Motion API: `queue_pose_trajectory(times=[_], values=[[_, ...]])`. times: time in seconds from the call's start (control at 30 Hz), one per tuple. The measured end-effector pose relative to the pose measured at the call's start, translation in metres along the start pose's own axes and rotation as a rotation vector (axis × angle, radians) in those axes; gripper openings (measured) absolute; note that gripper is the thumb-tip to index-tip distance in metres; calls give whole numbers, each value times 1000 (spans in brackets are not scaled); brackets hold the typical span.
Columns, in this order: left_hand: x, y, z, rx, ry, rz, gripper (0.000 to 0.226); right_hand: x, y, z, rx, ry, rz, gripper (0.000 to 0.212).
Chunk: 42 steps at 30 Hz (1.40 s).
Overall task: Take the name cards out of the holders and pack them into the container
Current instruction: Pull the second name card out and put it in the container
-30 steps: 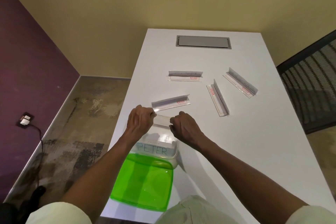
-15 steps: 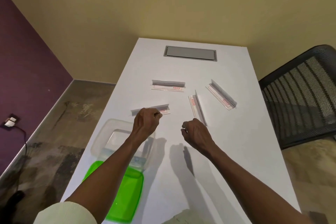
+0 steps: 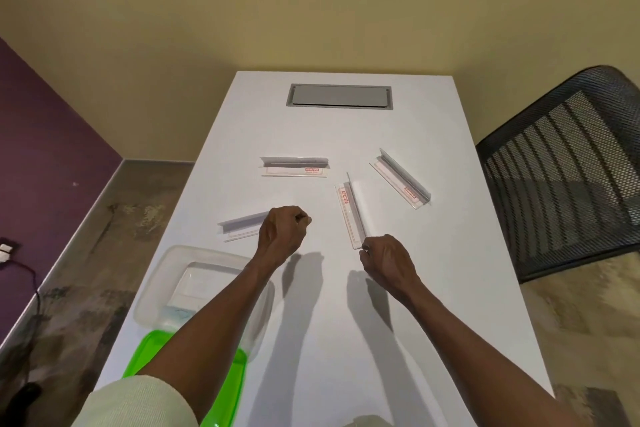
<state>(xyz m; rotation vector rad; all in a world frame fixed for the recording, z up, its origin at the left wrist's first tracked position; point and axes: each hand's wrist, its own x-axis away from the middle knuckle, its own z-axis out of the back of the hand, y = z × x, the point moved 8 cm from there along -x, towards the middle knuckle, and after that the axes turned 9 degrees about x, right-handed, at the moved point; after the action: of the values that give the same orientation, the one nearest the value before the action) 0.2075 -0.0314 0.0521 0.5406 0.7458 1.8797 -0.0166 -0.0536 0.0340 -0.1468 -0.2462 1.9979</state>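
Note:
Several clear name-card holders lie on the white table (image 3: 433, 288). My left hand (image 3: 282, 232) has curled fingers that pinch the right end of the near-left holder (image 3: 239, 227). With curled fingers, my right hand (image 3: 386, 262) pinches the near end of the middle holder (image 3: 351, 215), which has a red label. Two more holders lie beyond: a far one (image 3: 294, 167) and a right one (image 3: 401, 178). The clear container (image 3: 156, 288) stands at the near left under my left forearm, with a card (image 3: 199, 282) inside it.
A green lid (image 3: 145, 354) lies against the container's near side at the table's front-left edge. A grey cable hatch (image 3: 339, 96) is set into the far end. A black mesh chair (image 3: 571, 166) stands to the right. A wall socket (image 3: 5, 250) with a cable sits at the left.
Both hands held a card over the container a second ago. They have let it go and reached forward, left to the near-left holder, right to the middle holder. The view tilted up.

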Motion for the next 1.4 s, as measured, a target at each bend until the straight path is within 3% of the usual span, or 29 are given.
queue_pose_trajectory(times=[0.23, 0.4, 0.53, 0.7, 0.93, 1.03, 1.13, 1.4], values=[[-38, 1, -26, -1, -31, 35, 17, -16, 38, -22, -81, -49, -169, 38], [-73, 7, -38, -1, -40, 27, 19, -27, 64, -50, -148, -178, -365, 23], [-104, 14, -53, 28, -64, 12, 26, -26, 85, -84, -389, -421, -596, 11], [-136, 27, -74, 34, -87, 24, 31, -27, 91, -111, -747, -519, -805, 24], [-165, 31, -113, -74, -235, 7, 37, -35, 83, -131, -994, -611, -906, 20], [-172, 33, -128, -74, -299, -17, 21, -38, 80, -135, -1065, -628, -944, 20], [-175, 38, -134, -66, -318, 21, 34, -39, 81, -136, -1048, -653, -954, 23], [-178, 43, -153, -79, -370, 5, 42, -41, 85, -129, -993, -623, -963, 20]])
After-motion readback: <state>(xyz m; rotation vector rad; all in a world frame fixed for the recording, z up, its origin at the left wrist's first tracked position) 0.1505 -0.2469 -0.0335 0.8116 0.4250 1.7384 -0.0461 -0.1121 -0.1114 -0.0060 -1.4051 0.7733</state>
